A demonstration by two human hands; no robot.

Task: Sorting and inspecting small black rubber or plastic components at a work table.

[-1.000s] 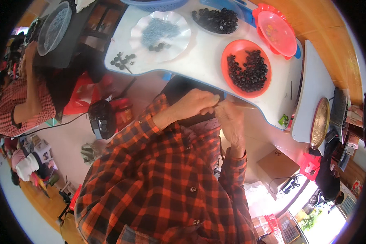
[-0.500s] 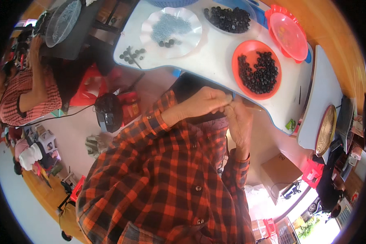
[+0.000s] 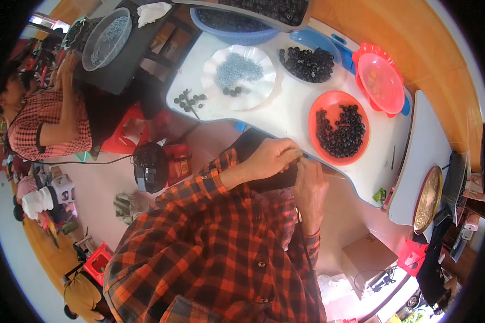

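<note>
In front of my body, just off the table's near edge, both hands meet with fingers pinched. My left hand [image 3: 275, 158] is closed, thumb and forefinger pressed together. Beside it my right hand [image 3: 310, 189] is closed too, its fingertips close to the left ones. Whatever they hold is too small or hidden to make out. Nearest to them on the table is an orange plate [image 3: 313, 134] of black ring-like pieces [image 3: 342, 134]. Left of it stands a white wavy-rimmed plate [image 3: 210, 89] holding small pale blue-grey pieces [image 3: 237, 70] and a few dark round ones.
Dark round pieces [image 3: 187, 100] lie at the white table's [image 3: 285, 116] left end. Behind are a clear bowl of black pieces [image 3: 307, 63], a blue basket [image 3: 248, 37] and stacked red-pink dishes [image 3: 381, 81]. A co-worker [image 3: 48, 118] sits left. A carton [image 3: 366, 258] stands right.
The view has tilted, so the table sits lower and the basket and a tray of black pieces show at the top. My hands remain close together, fingertips slightly shifted.
</note>
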